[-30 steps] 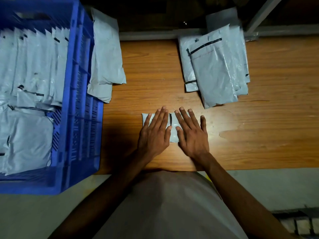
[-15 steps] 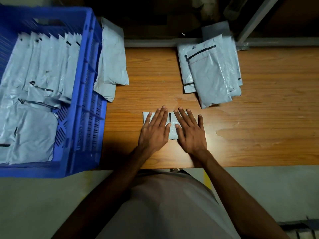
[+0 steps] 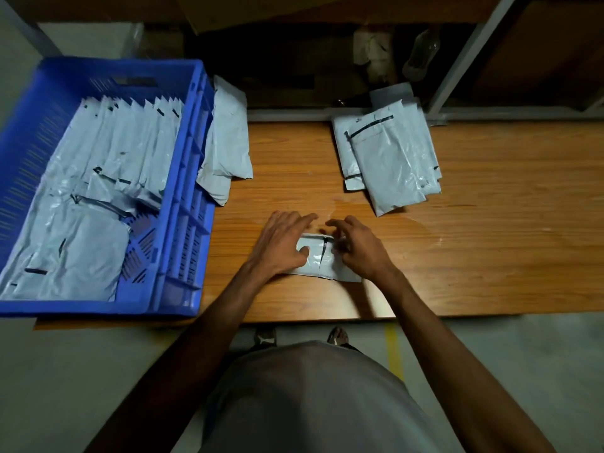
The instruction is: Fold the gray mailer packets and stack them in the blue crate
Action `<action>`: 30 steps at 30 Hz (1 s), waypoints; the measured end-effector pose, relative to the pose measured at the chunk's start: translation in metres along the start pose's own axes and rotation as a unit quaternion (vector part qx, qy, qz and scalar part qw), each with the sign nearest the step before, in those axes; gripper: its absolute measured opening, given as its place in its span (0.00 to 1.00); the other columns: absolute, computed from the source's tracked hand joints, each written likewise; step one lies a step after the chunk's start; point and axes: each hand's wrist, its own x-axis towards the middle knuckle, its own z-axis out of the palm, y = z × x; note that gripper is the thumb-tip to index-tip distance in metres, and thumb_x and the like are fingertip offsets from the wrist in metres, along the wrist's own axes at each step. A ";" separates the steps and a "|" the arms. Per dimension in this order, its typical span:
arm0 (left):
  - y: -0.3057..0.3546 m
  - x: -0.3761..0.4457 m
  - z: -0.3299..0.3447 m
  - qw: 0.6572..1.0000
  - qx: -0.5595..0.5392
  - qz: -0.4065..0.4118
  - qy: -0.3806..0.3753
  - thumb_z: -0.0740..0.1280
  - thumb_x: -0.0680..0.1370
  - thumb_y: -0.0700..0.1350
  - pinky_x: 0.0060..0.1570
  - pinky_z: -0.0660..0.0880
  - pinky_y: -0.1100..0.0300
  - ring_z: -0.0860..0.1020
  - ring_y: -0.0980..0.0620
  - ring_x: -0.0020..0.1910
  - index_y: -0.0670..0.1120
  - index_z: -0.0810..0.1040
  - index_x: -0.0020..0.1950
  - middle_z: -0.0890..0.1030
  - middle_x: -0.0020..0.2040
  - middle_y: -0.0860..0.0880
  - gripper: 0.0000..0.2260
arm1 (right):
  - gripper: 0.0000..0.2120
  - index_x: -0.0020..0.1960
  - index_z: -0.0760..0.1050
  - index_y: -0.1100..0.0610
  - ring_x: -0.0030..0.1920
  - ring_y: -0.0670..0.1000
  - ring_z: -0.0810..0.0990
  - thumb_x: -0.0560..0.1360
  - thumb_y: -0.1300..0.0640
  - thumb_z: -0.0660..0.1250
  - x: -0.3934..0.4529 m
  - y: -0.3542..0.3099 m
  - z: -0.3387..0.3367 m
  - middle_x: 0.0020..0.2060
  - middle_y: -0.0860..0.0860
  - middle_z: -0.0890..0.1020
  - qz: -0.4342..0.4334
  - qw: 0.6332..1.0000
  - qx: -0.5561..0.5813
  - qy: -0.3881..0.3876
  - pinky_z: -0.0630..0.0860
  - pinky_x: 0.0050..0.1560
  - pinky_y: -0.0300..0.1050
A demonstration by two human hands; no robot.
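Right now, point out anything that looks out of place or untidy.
Two packets lean against the outside of the blue crate, not in it. Inside, the near packets lie flat and askew beside the upright row.

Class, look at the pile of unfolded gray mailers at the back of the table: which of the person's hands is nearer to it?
Right. The right hand lies just in front of the pile of unfolded mailers; the left hand is farther, toward the blue crate.
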 end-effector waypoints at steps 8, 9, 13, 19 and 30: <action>0.016 -0.021 -0.017 0.965 -0.007 0.094 0.244 0.73 0.75 0.40 0.70 0.69 0.47 0.76 0.48 0.51 0.46 0.86 0.56 0.79 0.46 0.48 0.11 | 0.30 0.71 0.76 0.52 0.51 0.55 0.77 0.71 0.67 0.73 -0.025 -0.012 -0.018 0.49 0.50 0.78 -0.106 0.978 -0.023 0.180 0.75 0.54 0.52; 0.016 -0.026 -0.012 0.960 -0.011 0.104 0.260 0.73 0.75 0.40 0.70 0.70 0.46 0.76 0.47 0.51 0.45 0.86 0.56 0.79 0.46 0.47 0.10 | 0.30 0.71 0.76 0.54 0.52 0.55 0.77 0.70 0.66 0.71 -0.029 -0.009 -0.014 0.50 0.50 0.78 -0.117 0.974 -0.032 0.193 0.73 0.58 0.55; 0.004 -0.053 0.021 0.979 -0.009 0.119 0.166 0.74 0.73 0.41 0.64 0.73 0.43 0.76 0.47 0.52 0.46 0.85 0.57 0.79 0.47 0.48 0.13 | 0.30 0.70 0.77 0.54 0.55 0.56 0.78 0.67 0.63 0.73 -0.052 0.002 0.021 0.52 0.51 0.81 -0.108 0.982 -0.042 0.149 0.71 0.65 0.63; -0.003 -0.066 0.048 0.985 -0.072 0.023 0.156 0.67 0.79 0.44 0.57 0.77 0.48 0.74 0.47 0.63 0.46 0.82 0.64 0.79 0.57 0.47 0.15 | 0.18 0.68 0.79 0.56 0.61 0.50 0.73 0.79 0.58 0.67 -0.072 0.003 0.042 0.58 0.53 0.80 -0.070 0.984 0.045 0.159 0.74 0.62 0.57; -0.008 -0.016 0.071 0.997 0.045 -0.032 0.061 0.46 0.88 0.55 0.82 0.47 0.48 0.50 0.52 0.84 0.48 0.55 0.85 0.56 0.85 0.50 0.26 | 0.27 0.85 0.55 0.51 0.85 0.49 0.48 0.88 0.45 0.46 -0.021 0.010 0.066 0.84 0.48 0.56 0.015 0.992 -0.078 0.096 0.49 0.82 0.62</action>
